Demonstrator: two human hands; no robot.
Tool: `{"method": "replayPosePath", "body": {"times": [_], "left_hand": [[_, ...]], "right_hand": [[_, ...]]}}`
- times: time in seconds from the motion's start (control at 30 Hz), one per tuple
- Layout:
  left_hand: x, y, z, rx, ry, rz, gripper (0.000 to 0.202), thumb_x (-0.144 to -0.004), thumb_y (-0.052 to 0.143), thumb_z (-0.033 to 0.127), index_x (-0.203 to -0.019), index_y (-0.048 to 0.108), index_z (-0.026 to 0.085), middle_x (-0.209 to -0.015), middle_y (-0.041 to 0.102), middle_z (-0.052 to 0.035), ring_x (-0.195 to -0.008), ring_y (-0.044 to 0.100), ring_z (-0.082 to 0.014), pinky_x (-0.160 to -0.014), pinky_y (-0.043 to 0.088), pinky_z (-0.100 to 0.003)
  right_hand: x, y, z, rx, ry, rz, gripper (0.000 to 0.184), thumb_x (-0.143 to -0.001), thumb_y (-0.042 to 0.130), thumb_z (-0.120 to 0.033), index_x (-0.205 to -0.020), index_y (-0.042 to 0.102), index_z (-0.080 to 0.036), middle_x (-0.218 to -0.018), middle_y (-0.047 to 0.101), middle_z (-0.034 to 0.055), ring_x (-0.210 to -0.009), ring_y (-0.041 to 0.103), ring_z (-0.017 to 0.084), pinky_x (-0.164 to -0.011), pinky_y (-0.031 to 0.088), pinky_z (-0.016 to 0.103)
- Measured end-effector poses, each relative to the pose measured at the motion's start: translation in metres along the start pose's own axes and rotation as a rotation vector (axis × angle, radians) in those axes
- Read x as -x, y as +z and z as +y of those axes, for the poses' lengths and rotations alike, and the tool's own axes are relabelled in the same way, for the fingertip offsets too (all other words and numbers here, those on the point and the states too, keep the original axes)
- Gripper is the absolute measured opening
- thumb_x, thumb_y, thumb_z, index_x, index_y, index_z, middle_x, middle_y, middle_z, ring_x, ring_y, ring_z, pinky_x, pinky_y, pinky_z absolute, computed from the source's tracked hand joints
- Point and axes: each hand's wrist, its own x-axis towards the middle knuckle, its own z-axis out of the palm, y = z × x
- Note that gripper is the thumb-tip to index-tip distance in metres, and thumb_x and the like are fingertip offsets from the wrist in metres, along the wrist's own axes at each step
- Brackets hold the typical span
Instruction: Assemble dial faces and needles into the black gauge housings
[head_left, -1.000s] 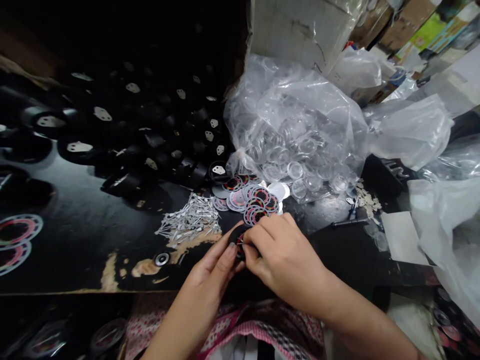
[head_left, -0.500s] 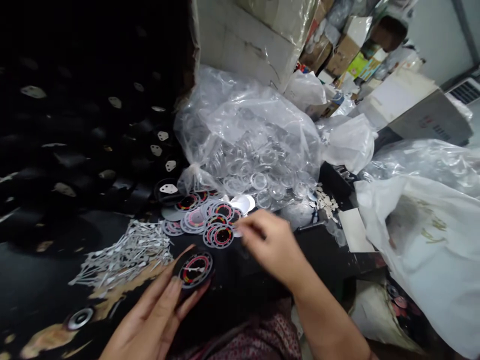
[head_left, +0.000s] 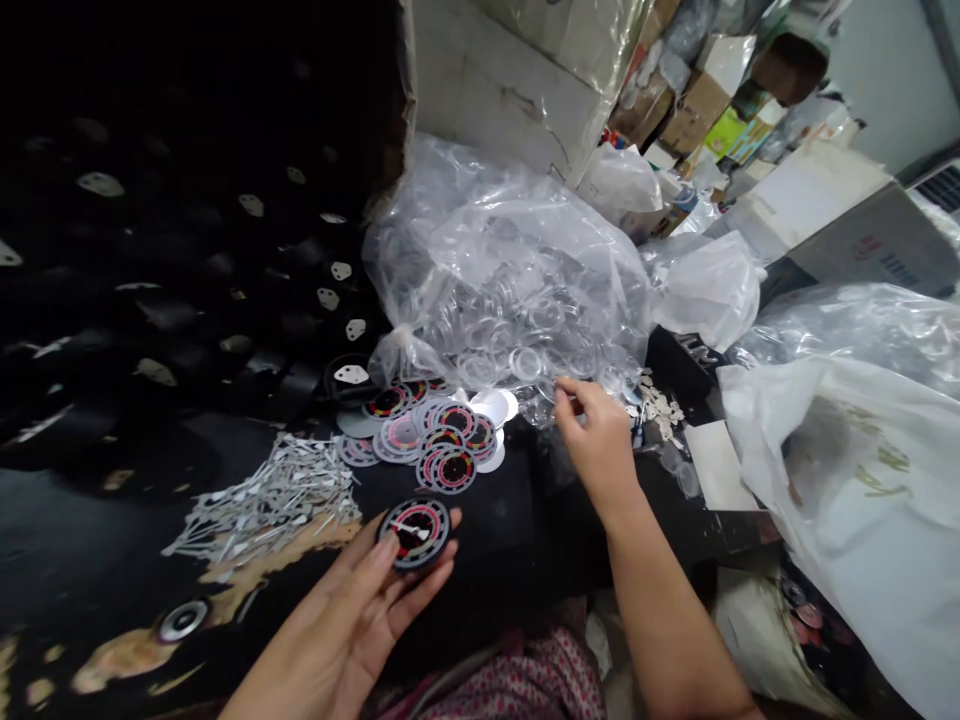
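In my left hand rests a round black gauge, its dial marked in red and white with a pale pointer across it. The thumb presses on its near rim while the fingers support it from below. My right hand is at the front edge of a clear plastic bag full of transparent round covers. Its thumb and forefinger are drawn together; anything between them is too small to make out. Printed dial discs lie overlapping between the two hands.
Thin white pointers are heaped at left, near a metal ring. Many black housings with pale plates fill the dark area at upper left. Small pale parts and a white card lie right, before a white bag.
My right hand has moved from the dial discs rightward and away to the bag of clear covers. My left hand has shifted a little right, still holding the gauge, its dial turned more upward.
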Motion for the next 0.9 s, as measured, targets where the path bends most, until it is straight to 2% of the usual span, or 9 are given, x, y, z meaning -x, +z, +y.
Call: {"method": "replayPosePath", "body": {"times": [0.13,0.23,0.33,0.43,0.5,0.57,0.63,0.8,0.9], "left_hand": [[-0.001,0.009,0.005,0.071,-0.085,-0.054,0.024,-0.089,0.069,0.035,-0.098,0.078,0.015,-0.11,0.077,-0.0117,-0.102,0.073,-0.0251,-0.088,0.061,-0.035],[0.0,0.012,0.009,0.037,-0.008,-0.102,0.026,-0.085,0.073,0.043,-0.094,0.079,0.019,-0.103,0.078,-0.0078,-0.097,0.074,-0.0225,-0.085,0.061,-0.031],[0.0,0.009,0.008,-0.074,0.139,-0.143,0.025,-0.079,0.078,0.042,-0.096,0.079,0.024,-0.108,0.078,-0.0057,-0.107,0.071,-0.0259,-0.089,0.06,-0.033],[-0.002,0.002,0.003,-0.175,0.208,-0.179,0.032,-0.08,0.078,0.039,-0.11,0.076,0.028,-0.122,0.074,-0.0041,-0.117,0.067,-0.0271,-0.091,0.059,-0.034],[-0.003,-0.004,-0.001,-0.29,0.27,-0.175,0.038,-0.079,0.078,0.039,-0.116,0.074,0.031,-0.126,0.073,-0.0028,-0.117,0.067,-0.0263,-0.092,0.058,-0.033],[-0.002,-0.006,-0.003,-0.436,0.351,-0.152,0.039,-0.079,0.077,0.041,-0.117,0.074,0.031,-0.121,0.075,-0.0022,-0.114,0.069,-0.0252,-0.094,0.057,-0.032],[0.0,-0.005,-0.003,-0.548,0.411,-0.121,0.038,-0.078,0.077,0.04,-0.114,0.076,0.03,-0.114,0.078,-0.0017,-0.108,0.072,-0.0244,-0.094,0.056,-0.031],[0.006,-0.001,-0.001,-0.662,0.479,-0.082,0.036,-0.078,0.074,0.04,-0.113,0.076,0.032,-0.109,0.08,0.0003,-0.103,0.074,-0.0242,-0.091,0.058,-0.031],[0.015,-0.043,-0.001,-0.753,0.472,-0.001,0.037,-0.081,0.07,0.046,-0.115,0.075,0.033,-0.116,0.078,0.0006,-0.113,0.07,-0.0265,-0.097,0.055,-0.033]], "right_hand": [[0.041,-0.002,-0.046,-0.178,-0.46,-0.09,0.021,-0.098,0.055,-0.021,-0.114,0.068,-0.019,-0.113,0.076,0.0034,-0.096,0.068,0.017,-0.086,0.047,0.034],[0.061,-0.001,-0.066,-0.144,-0.604,-0.133,0.019,-0.095,0.061,-0.019,-0.113,0.069,-0.022,-0.124,0.073,-0.0003,-0.089,0.064,0.018,-0.083,0.041,0.039],[0.061,-0.002,-0.07,-0.223,-0.598,-0.16,0.017,-0.093,0.064,-0.021,-0.109,0.07,-0.024,-0.119,0.075,-0.0032,-0.092,0.061,0.02,-0.086,0.038,0.04],[0.05,-0.003,-0.072,-0.396,-0.389,-0.144,0.014,-0.098,0.056,-0.024,-0.103,0.069,-0.023,-0.101,0.076,0.0003,-0.091,0.062,0.017,-0.086,0.04,0.035],[0.043,0.0,-0.076,-0.442,-0.234,-0.202,0.023,-0.103,0.048,-0.034,-0.097,0.066,-0.021,-0.092,0.071,0.0017,-0.089,0.063,0.016,-0.081,0.04,0.032],[0.038,0.006,-0.081,-0.388,-0.177,-0.28,0.039,-0.104,0.041,-0.047,-0.085,0.062,-0.019,-0.081,0.067,0.001,-0.079,0.06,0.016,-0.074,0.037,0.03],[0.037,0.013,-0.086,-0.29,-0.205,-0.278,0.049,-0.105,0.033,-0.051,-0.074,0.054,-0.019,-0.069,0.059,-0.0009,-0.067,0.054,0.014,-0.069,0.032,0.03],[0.042,0.03,-0.094,-0.255,-0.327,-0.157,0.052,-0.107,0.023,-0.04,-0.064,0.043,-0.02,-0.06,0.05,-0.0018,-0.057,0.044,0.012,-0.068,0.029,0.031],[0.045,0.029,-0.098,-0.356,-0.381,-0.343,0.052,-0.107,0.029,-0.044,-0.066,0.05,-0.019,-0.062,0.056,-0.0023,-0.06,0.05,0.012,-0.071,0.031,0.03]]}}
